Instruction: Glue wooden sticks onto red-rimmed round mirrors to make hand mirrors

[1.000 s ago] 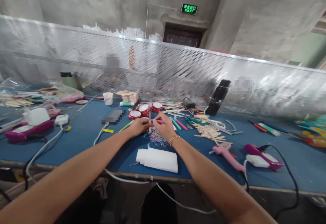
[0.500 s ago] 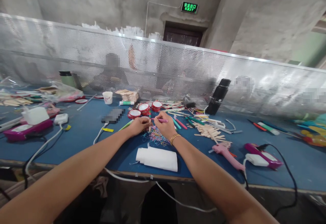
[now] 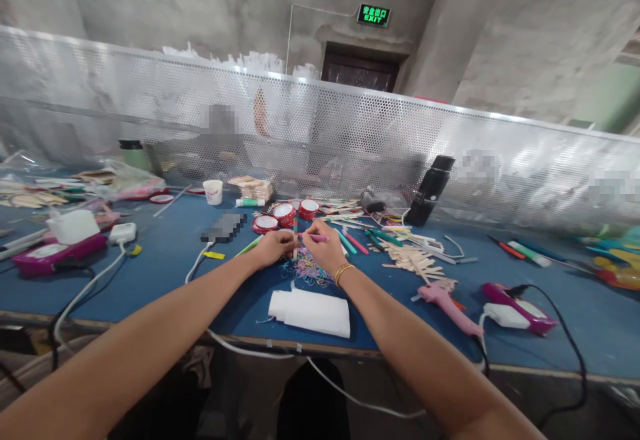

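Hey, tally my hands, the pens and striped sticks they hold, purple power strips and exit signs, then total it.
Left hand and right hand: 2
Held purple pen: 1
Held striped stick: 1
Purple power strips: 2
Exit sign: 1
Total: 7

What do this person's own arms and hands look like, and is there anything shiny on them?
The left arm and right arm are bare, with no sleeves showing. The left hand and right hand wear no gloves. A shiny, gold-coloured bracelet circles the right wrist.

Head-worn view, forward and down, table (image 3: 160, 250) close
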Tool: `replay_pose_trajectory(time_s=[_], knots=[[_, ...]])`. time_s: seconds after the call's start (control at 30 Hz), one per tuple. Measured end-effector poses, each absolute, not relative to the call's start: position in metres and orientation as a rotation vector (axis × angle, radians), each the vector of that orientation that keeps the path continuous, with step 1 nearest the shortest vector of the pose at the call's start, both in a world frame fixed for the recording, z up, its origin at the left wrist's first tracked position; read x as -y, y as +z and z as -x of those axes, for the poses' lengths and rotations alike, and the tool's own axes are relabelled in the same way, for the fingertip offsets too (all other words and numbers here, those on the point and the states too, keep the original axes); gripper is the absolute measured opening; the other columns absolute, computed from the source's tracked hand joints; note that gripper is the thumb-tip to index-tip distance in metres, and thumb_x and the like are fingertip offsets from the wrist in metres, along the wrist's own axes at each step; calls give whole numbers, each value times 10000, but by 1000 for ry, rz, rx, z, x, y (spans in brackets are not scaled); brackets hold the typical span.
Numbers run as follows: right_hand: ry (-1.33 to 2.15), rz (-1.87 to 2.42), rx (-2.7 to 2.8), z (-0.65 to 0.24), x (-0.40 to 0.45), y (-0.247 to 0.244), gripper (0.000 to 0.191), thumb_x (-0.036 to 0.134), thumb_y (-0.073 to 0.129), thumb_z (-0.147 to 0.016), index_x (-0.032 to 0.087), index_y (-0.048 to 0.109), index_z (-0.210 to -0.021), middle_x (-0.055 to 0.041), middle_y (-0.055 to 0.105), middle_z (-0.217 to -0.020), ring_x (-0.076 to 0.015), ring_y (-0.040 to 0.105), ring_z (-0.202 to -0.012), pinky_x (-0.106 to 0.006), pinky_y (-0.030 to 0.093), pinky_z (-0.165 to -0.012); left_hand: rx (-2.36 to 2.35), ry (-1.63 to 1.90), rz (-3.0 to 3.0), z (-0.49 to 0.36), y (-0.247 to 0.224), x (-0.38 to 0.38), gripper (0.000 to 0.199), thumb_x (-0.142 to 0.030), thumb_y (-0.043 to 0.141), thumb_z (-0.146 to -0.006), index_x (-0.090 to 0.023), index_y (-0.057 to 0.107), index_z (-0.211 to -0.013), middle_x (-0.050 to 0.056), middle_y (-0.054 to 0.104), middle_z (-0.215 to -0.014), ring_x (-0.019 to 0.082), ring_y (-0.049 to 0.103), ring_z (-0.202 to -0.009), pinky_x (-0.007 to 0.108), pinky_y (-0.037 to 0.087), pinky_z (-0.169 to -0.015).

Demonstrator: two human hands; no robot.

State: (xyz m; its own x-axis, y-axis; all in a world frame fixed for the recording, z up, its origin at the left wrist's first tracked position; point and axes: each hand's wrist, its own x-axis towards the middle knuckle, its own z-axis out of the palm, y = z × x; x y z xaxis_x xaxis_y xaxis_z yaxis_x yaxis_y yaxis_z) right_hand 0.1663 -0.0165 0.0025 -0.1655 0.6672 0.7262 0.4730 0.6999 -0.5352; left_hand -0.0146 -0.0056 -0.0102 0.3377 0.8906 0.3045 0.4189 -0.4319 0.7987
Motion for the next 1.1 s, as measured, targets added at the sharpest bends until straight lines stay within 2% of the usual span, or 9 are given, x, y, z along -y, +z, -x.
replay_pose_trajectory(time_s=[1.1], knots=[[268,844,1804,-163,18,3,161,278,559,-811,215,518,-668,38,559,-634,-131,520,-605,-251,373,-601,-1137,1002,-2007,15,-13,3,449,-560,621,-771,-148,568,-602,-19,550,-555,90,428,-502,223,304,-492]])
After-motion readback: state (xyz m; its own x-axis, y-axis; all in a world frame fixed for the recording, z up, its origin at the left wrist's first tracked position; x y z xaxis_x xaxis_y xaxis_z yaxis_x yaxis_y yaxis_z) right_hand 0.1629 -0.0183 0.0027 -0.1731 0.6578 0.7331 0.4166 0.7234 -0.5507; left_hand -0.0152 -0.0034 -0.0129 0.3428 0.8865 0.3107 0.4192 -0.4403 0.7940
